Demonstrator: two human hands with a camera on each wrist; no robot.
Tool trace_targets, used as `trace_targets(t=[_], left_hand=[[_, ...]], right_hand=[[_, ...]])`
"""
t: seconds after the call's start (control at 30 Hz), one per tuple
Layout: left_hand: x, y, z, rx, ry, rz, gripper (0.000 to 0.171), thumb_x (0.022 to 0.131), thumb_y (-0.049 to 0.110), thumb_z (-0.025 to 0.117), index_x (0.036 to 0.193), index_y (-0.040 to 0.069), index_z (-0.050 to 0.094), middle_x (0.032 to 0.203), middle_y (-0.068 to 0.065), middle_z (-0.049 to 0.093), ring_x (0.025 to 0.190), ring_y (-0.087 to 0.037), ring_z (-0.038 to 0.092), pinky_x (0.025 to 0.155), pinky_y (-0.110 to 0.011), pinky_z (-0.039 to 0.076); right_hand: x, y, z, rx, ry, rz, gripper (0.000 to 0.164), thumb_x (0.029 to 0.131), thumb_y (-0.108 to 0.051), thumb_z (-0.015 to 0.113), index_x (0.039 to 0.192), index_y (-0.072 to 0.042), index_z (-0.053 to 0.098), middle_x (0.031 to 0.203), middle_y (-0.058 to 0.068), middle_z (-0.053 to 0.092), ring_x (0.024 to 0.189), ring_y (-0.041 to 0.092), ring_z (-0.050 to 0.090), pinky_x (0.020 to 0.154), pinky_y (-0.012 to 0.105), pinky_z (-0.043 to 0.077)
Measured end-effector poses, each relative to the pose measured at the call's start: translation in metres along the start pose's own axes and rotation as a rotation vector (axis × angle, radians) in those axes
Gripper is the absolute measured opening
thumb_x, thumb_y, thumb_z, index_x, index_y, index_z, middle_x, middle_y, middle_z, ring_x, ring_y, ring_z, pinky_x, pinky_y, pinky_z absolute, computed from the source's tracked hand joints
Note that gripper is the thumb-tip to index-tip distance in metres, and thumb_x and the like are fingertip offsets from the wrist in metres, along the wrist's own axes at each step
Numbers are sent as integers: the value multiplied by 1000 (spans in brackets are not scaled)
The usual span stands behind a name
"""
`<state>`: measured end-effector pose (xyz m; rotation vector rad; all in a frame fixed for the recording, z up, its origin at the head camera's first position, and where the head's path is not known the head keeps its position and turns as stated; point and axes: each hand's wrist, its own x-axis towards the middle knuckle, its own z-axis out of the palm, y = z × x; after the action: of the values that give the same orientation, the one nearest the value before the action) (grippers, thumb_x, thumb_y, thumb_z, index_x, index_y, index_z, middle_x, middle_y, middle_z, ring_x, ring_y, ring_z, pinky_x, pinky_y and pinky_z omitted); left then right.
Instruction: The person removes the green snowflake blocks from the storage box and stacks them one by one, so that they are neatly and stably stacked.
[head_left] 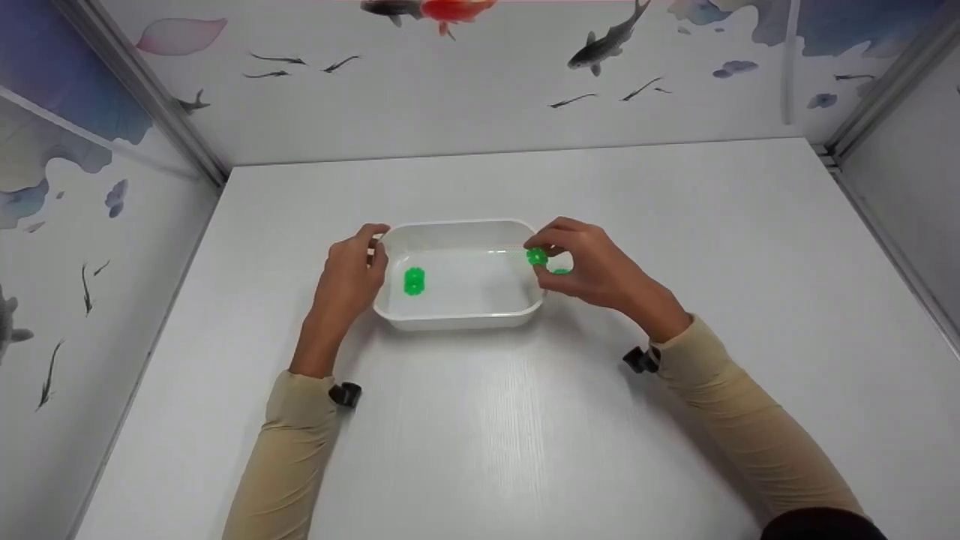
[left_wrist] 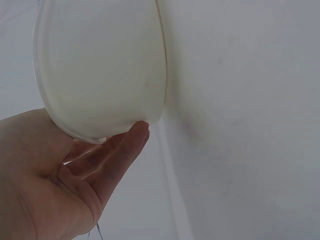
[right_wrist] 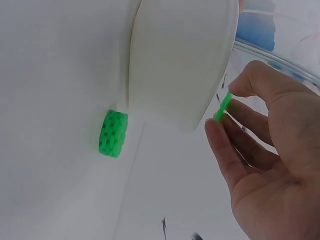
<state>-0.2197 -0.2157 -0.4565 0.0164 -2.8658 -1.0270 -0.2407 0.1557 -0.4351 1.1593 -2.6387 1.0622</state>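
A white rectangular plastic tray with rounded corners rests on the table. My left hand holds its left end; in the left wrist view fingers lie against the outer wall, and the thumb is hidden there. Over the right rim, my right hand pinches a thin green notched disc between thumb and fingertips, seen edge-on in the right wrist view. Inside the tray, toward the left, lie green notched discs. A short stack of green discs stands on the table just outside the right end, mostly behind my right hand in the head view.
The white table meets a printed back panel with fish designs. Side panels rise along the left and right. Small black devices sit on both sleeve cuffs.
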Motion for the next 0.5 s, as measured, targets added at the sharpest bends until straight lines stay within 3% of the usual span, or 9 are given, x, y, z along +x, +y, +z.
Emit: trace_targets(t=[0.2, 0.5], left_hand=[[-1, -1, 0, 2, -6, 7, 42, 114, 16, 50, 155, 10, 56, 137, -18, 73, 116, -30, 75, 99, -45, 63], [0, 0, 1, 10, -4, 5, 42, 114, 16, 51, 155, 11, 56, 138, -18, 73, 116, -30, 75, 100, -46, 63]], right_hand=[[-13, 11, -9, -21, -4, 25, 30, 94, -9, 81, 123, -3, 78, 119, 10, 74, 103, 24, 76, 90, 44, 67], [-20, 24, -16, -15, -70, 178, 31, 93, -17, 86, 121, -6, 79, 115, 8, 74, 102, 24, 76, 92, 47, 66]])
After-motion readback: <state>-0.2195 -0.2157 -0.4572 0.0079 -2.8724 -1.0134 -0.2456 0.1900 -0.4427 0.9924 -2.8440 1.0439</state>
